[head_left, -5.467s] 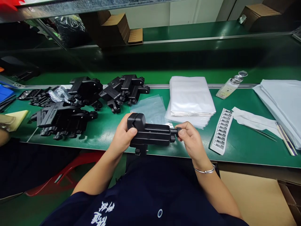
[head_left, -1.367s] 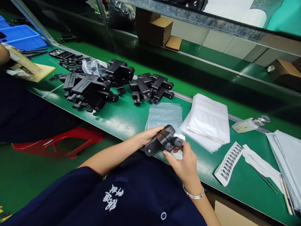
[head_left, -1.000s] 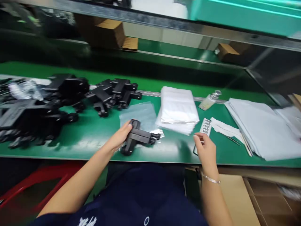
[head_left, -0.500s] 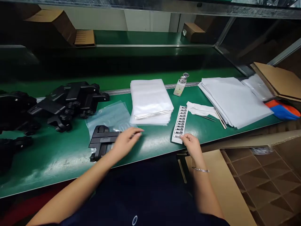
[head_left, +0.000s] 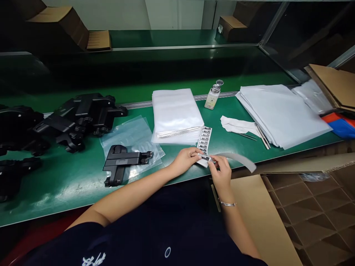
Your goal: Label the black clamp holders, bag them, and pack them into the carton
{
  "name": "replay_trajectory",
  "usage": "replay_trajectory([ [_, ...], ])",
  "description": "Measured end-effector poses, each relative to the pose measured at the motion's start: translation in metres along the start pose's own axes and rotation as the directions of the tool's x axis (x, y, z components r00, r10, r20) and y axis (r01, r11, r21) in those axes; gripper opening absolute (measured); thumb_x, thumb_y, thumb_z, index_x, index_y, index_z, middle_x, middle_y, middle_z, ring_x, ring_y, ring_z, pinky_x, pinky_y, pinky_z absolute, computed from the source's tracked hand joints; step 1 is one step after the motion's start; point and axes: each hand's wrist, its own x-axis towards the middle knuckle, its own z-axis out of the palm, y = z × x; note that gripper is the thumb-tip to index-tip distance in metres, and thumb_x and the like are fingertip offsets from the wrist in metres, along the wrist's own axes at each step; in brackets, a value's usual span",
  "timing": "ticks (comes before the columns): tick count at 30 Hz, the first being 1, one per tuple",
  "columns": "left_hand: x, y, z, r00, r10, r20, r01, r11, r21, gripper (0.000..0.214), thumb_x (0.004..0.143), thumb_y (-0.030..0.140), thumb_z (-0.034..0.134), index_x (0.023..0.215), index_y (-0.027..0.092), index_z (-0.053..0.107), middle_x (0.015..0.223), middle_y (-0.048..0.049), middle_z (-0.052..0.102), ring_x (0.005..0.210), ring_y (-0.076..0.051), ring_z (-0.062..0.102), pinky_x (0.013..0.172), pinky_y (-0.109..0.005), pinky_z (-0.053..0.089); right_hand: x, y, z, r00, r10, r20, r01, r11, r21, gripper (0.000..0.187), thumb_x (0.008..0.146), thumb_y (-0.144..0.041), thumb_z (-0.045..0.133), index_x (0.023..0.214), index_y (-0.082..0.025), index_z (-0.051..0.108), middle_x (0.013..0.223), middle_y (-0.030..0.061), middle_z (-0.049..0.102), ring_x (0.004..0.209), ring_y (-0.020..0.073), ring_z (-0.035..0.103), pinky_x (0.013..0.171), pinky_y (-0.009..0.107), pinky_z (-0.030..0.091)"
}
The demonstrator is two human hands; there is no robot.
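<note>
A small printed label point(head_left: 204, 157) is between my two hands, over the near end of a white label sheet point(head_left: 204, 138) that lies on the bench. My left hand point(head_left: 185, 162) pinches the left end of the label. At its right end, the fingers of my right hand point(head_left: 221, 170) are closed on it. A pale curled strip point(head_left: 241, 159) sticks out to the right from behind my right hand; where it is attached is hidden. To the left, a black plastic part point(head_left: 122, 162) lies on a clear plastic bag point(head_left: 133, 133).
Several more black parts point(head_left: 85, 114) lie at the left. A stack of clear bags point(head_left: 177, 111) stands behind my hands. Farther right are a dispenser bottle point(head_left: 212, 98), a white cloth point(head_left: 235, 124), tweezers point(head_left: 246, 136), and white sheets point(head_left: 283, 111). An open carton point(head_left: 260, 214) stands below the bench edge.
My left hand has moved right, away from the black part, to meet my right hand at the label. The sheet has shifted left, and the curled strip now shows.
</note>
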Motion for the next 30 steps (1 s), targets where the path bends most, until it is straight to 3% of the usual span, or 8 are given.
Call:
replay_trajectory([
  [5,0.002,0.002,0.001,1.000,-0.029,-0.011,0.030,0.993,0.116,0.018,0.079,0.029,0.062,0.091,0.017,0.071,0.074,-0.0011,0.071,0.074,-0.019,0.065,0.074,-0.029,0.050,-0.003,0.002,0.002,0.973,-0.232,-0.005,0.215,0.912,-0.349,0.019,0.093,-0.034,0.059,0.095,-0.024,0.075,0.089,0.0087,0.068,0.077,0.0206,0.060,0.071,0.034,0.048],
  [9,0.002,0.001,0.000,0.999,-0.021,0.037,0.015,0.985,0.174,0.027,0.079,0.028,0.064,0.102,0.016,0.070,0.096,-0.0066,0.075,0.093,-0.025,0.069,0.088,-0.034,0.051,-0.012,0.002,-0.003,0.953,-0.300,-0.034,0.273,0.904,-0.328,0.012,0.090,-0.028,0.064,0.092,-0.025,0.075,0.088,0.0074,0.069,0.076,0.0197,0.060,0.074,0.034,0.048],
  [13,-0.004,0.003,-0.005,0.993,0.035,0.110,-0.066,0.953,0.296,0.057,0.077,0.031,0.071,0.130,0.018,0.056,0.129,-0.0108,0.065,0.118,-0.030,0.062,0.102,-0.041,0.047,-0.017,0.010,-0.013,0.974,0.062,-0.216,-0.045,0.995,0.085,0.021,0.091,-0.039,0.060,0.098,-0.022,0.069,0.097,0.0075,0.066,0.086,0.0209,0.064,0.082,0.039,0.054],
  [16,-0.007,0.002,-0.008,0.980,0.102,0.171,-0.163,0.904,0.396,0.054,0.086,0.032,0.062,0.137,0.021,0.049,0.138,-0.0089,0.060,0.123,-0.027,0.059,0.105,-0.040,0.046,0.001,0.021,-0.017,0.946,0.319,-0.062,-0.275,0.887,0.370,0.041,0.091,-0.049,0.057,0.125,-0.025,0.056,0.126,0.0101,0.060,0.107,0.0230,0.065,0.093,0.044,0.053],
  [20,0.000,-0.007,0.004,0.938,0.167,0.302,-0.326,0.718,0.616,0.052,0.094,0.033,0.056,0.143,0.018,0.044,0.149,-0.0125,0.050,0.139,-0.029,0.045,0.115,-0.047,0.036,0.049,0.027,-0.015,0.949,0.314,0.026,-0.294,0.852,0.433,0.056,0.092,-0.055,0.053,0.141,-0.033,0.039,0.151,0.0122,0.040,0.127,0.0259,0.056,0.099,0.047,0.049],
  [25,-0.006,-0.005,0.028,0.937,0.091,0.338,-0.341,0.454,0.823,0.066,0.096,0.034,0.055,0.153,0.017,0.028,0.149,-0.0184,0.048,0.145,-0.033,0.035,0.116,-0.055,0.031,0.061,0.002,-0.009,0.965,0.149,-0.214,-0.085,0.956,0.280,0.039,0.091,-0.048,0.056,0.120,-0.022,0.056,0.139,0.0124,0.053,0.129,0.0259,0.052,0.108,0.050,0.039],
  [27,-0.022,0.005,0.012,0.944,0.129,0.305,-0.330,0.414,0.848,0.065,0.096,0.035,0.055,0.153,0.018,0.029,0.139,-0.0183,0.058,0.133,-0.031,0.052,0.113,-0.053,0.036,0.044,-0.013,-0.003,0.974,0.122,-0.193,-0.056,0.948,0.314,0.029,0.092,-0.045,0.055,0.102,-0.020,0.063,0.134,0.0115,0.057,0.127,0.0265,0.053,0.109,0.050,0.038],
  [30,-0.055,0.016,-0.061,0.968,0.189,0.167,-0.237,0.451,0.861,0.050,0.098,0.037,0.048,0.146,0.023,0.044,0.115,-0.0103,0.072,0.109,-0.026,0.067,0.104,-0.047,0.046,0.018,-0.029,0.008,0.985,0.157,-0.068,-0.118,0.911,0.395,0.025,0.091,-0.042,0.059,0.085,-0.018,0.066,0.127,0.0118,0.062,0.121,0.0277,0.056,0.107,0.050,0.040],
])
